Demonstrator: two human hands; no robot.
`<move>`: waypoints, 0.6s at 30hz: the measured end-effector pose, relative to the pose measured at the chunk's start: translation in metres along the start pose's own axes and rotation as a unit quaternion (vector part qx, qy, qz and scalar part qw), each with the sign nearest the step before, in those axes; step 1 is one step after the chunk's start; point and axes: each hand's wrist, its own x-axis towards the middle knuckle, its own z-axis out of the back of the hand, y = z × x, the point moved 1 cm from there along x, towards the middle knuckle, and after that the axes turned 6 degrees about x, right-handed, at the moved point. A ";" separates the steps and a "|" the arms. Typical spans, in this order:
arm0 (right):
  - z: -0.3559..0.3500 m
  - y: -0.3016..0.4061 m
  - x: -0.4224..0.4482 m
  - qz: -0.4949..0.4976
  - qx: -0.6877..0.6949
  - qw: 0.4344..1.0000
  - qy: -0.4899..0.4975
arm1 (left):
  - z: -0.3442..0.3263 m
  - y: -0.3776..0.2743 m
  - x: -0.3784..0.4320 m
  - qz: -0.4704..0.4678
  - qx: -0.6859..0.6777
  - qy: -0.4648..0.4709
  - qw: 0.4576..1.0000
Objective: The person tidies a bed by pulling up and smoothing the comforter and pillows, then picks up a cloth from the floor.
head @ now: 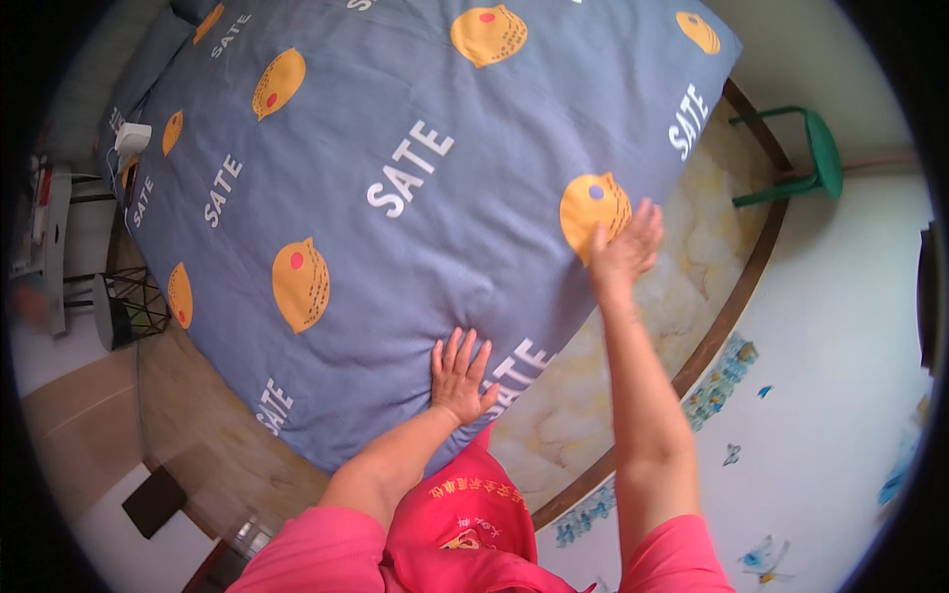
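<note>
A blue-grey bed cover [371, 267] with yellow lemon prints and white lettering spreads over the bed in front of me. My left hand [461, 382] lies flat on it near the closest corner, fingers spread, and creases fan out from around the palm. Farther along the right edge, my right hand [626, 248] is at the cover's side, over a printed lemon, thumb apart from the fingers. Neither hand has cloth gripped in it. Whether the right palm presses on the cover cannot be told.
A green stool [823, 156] stands by the wall on the right. At left are a wire-framed stool [130, 307], a white desk [59, 252] and a white device [133, 138] on the bed's edge. Marbled floor [563, 393] runs between bed and wall. I wear a red apron [467, 511].
</note>
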 end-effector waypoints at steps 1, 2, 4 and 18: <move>-0.014 0.013 -0.002 0.093 0.021 0.994 -0.046 | 0.000 -0.001 0.005 -0.003 -0.018 0.020 1.000; -0.032 0.029 -0.012 0.147 0.148 0.977 -0.033 | -0.002 -0.001 0.005 -0.013 -0.026 0.001 1.000; -0.030 0.108 -0.049 0.222 0.107 0.960 0.135 | -0.006 0.000 -0.001 0.009 -0.034 0.016 0.999; -0.086 0.142 0.060 0.404 0.031 0.883 0.235 | -0.007 0.004 -0.003 0.042 -0.039 0.004 0.998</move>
